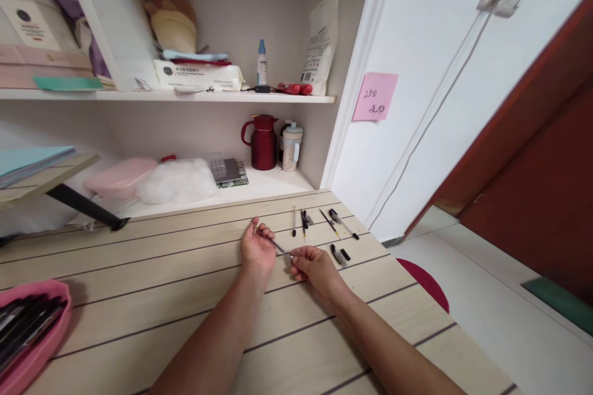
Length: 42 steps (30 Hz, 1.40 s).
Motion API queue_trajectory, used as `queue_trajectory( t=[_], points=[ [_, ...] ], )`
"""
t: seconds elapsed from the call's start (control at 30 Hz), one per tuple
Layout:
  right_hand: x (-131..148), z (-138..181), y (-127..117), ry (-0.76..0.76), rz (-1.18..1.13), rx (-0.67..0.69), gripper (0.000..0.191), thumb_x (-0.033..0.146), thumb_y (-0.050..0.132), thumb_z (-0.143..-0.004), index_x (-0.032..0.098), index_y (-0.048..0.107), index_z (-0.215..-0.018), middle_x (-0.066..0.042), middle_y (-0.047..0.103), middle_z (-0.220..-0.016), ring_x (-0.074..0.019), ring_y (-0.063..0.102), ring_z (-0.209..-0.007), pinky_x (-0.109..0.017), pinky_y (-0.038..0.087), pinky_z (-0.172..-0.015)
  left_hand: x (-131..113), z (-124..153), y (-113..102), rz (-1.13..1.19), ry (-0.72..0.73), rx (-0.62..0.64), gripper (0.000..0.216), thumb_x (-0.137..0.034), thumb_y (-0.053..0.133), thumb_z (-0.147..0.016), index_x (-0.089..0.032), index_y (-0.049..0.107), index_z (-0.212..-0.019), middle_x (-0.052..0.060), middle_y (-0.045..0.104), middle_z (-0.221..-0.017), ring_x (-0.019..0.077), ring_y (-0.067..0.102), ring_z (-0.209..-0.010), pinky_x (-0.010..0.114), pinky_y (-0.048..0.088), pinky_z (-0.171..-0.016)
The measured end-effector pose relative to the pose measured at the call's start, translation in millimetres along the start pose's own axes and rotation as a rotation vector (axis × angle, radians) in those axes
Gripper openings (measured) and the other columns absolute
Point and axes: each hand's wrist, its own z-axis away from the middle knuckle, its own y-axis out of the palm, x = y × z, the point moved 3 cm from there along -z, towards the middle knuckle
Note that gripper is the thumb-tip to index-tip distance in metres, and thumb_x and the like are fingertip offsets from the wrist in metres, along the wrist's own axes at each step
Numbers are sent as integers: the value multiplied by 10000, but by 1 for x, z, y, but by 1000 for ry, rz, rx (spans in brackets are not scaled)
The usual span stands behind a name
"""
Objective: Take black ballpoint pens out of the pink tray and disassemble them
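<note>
A thin dark pen refill point(280, 248) slants between my two hands above the table. My left hand point(259, 252), palm turned up, grips its upper end between thumb and fingers. At the lower end, the fingertips of my right hand point(317, 266) pinch it; a small shiny bit shows there, too small to name. Pen parts lie just beyond and to the right: a clear barrel point(294, 222), a refill with a yellowish end point(304, 231), another dark refill point(328, 222), a second clear barrel point(345, 224) and black caps point(340, 255).
A pink tray point(67, 308) of dark pens sits at the near left. Behind the striped tabletop point(185, 296) are shelves with a red jug point(264, 145), a cup point(291, 148) and a plastic bag point(176, 182). A black-legged stand point(88, 205) is at the left.
</note>
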Motion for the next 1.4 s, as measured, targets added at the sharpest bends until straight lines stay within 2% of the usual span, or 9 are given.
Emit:
queue_trajectory(
  t=[0.27, 0.53, 0.83, 0.97, 1.2, 1.4],
  points=[
    [2, 4, 6, 9, -17, 58, 227, 227, 689, -545, 131, 558, -703, 14, 562, -472, -74, 492, -391, -183, 360, -371, 0, 1, 2, -7, 11, 6, 51, -179, 471, -758, -167, 521, -764, -36, 424, -564, 52, 401, -437, 166, 340, -446],
    [-3, -1, 3, -26, -9, 45, 270, 265, 704, -547, 136, 552, -728, 16, 564, -483, -83, 510, -403, -195, 393, -386, 6, 7, 4, -27, 13, 17, 43, -184, 489, -742, -166, 521, -763, -35, 424, -571, 53, 403, -442, 168, 337, -449],
    [-4, -3, 4, -154, 13, 0, 293, 314, 700, -544, 156, 529, -722, 40, 529, -487, -96, 531, -427, -193, 379, -391, 6, 8, 6, -40, 31, 32, 49, -198, 492, -740, -167, 519, -766, -36, 418, -573, 56, 403, -450, 172, 337, -459],
    [-4, -3, 3, -216, 87, -9, 258, 322, 654, -589, 170, 521, -750, 45, 515, -494, -98, 506, -419, -205, 362, -395, 7, 8, 6, -38, 47, 38, 41, -203, 490, -744, -172, 513, -755, -41, 405, -562, 56, 394, -442, 175, 336, -463],
    [2, -2, -1, -359, 366, -45, 160, 256, 580, -642, 181, 552, -780, 33, 535, -538, -99, 476, -451, -217, 343, -423, 7, 11, 8, -33, 58, 28, 36, -191, 475, -760, -172, 505, -754, -41, 406, -565, 52, 389, -439, 170, 328, -459],
    [-4, -2, 3, -216, 110, 94, 274, 318, 619, -645, 173, 502, -846, 52, 532, -499, -95, 506, -431, -216, 394, -436, 7, 11, 9, -33, 50, 35, 41, -189, 471, -765, -175, 497, -736, -46, 393, -553, 48, 367, -418, 167, 313, -444]
  ],
)
